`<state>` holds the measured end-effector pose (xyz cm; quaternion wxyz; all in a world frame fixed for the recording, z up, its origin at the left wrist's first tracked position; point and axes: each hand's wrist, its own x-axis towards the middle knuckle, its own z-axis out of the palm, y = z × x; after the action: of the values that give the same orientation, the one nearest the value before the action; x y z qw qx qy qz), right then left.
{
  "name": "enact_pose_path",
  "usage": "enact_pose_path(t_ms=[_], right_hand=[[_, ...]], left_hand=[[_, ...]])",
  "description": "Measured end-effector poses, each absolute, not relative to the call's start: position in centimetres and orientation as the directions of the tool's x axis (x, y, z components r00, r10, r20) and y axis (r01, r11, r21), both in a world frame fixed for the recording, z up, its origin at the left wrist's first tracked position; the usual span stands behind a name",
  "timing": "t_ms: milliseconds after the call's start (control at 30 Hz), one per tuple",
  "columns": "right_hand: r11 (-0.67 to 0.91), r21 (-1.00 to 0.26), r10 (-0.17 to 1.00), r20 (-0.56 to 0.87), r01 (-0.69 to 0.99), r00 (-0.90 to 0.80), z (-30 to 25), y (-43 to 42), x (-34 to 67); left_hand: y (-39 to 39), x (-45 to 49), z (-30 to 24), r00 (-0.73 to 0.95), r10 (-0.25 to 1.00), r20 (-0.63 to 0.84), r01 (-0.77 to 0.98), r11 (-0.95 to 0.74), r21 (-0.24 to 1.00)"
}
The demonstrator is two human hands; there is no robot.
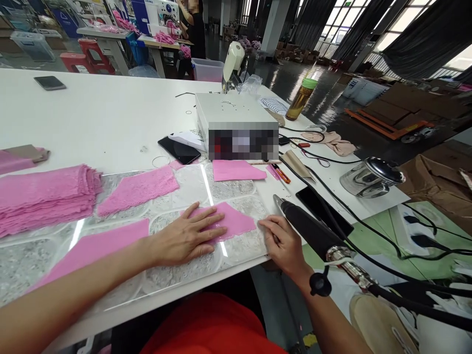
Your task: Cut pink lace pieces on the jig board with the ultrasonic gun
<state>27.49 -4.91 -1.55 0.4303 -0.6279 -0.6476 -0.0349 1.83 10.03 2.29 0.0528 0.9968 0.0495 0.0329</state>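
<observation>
My left hand (191, 231) lies flat with fingers spread on a small pink fabric piece (236, 221), pressing it to a clear-covered, stone-patterned mat (184, 189). My right hand (282, 241) is curled at the mat's right edge, its thumb and fingers drawn together near the piece's right end. Whatever they may pinch is hidden. Just above that hand is a black rod-shaped tool (309, 221) with a pointed metal tip and a cable. Another pink piece (99, 246) lies partly under my left forearm, and a pink lace piece (142, 189) lies beyond it.
A stack of pink lace (47, 191) lies at the left. Behind the mat stand a white box-shaped machine (236, 110), a dark phone (179, 150) and a pink piece (238, 170). To the right are an orange cutter (282, 173), black cables and a steel cup (370, 177).
</observation>
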Motion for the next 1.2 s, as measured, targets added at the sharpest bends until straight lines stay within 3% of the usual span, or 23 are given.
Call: enact_pose_path(t_ms=[200,300,367,433,567,900,1000,1200], right_hand=[[-0.119,-0.782,0.71,0.363,0.611,0.603,-2.5,-7.6,28.3],[-0.181,-0.777,0.633,0.377,0.603,0.676,-1.9,-8.2,28.8],[-0.101,-0.765,0.568,0.481,0.636,0.668,-1.4,-7.8,28.8],[0.076,-0.789,0.51,0.556,0.609,0.657,-1.4,-6.8,28.7],[0.342,-0.815,0.409,0.578,0.468,0.707,-2.5,-4.7,28.6],[0.464,-0.789,0.088,0.493,0.403,0.866,0.2,-1.9,31.2],[0.558,-0.759,0.103,0.465,0.335,0.88,2.2,-2.2,31.2],[0.553,-0.778,0.343,0.539,0.298,0.77,4.3,-3.6,28.9]], left_hand=[[10.3,2.9,2.7,0.994,0.083,0.072,0.068,-0.98,0.189],[10.6,4.2,2.9,0.996,0.051,0.067,0.034,-0.971,0.236],[10.7,5.0,2.9,0.998,0.037,0.06,0.021,-0.968,0.251],[10.8,5.7,2.8,0.998,0.036,0.054,0.021,-0.966,0.256],[10.8,6.4,2.1,0.997,0.039,0.062,0.024,-0.971,0.238],[10.6,6.5,1.3,0.994,0.063,0.092,0.045,-0.981,0.186],[10.5,6.5,1.3,0.994,0.055,0.093,0.038,-0.984,0.173],[10.4,6.5,1.3,0.993,0.049,0.107,0.032,-0.988,0.153]])
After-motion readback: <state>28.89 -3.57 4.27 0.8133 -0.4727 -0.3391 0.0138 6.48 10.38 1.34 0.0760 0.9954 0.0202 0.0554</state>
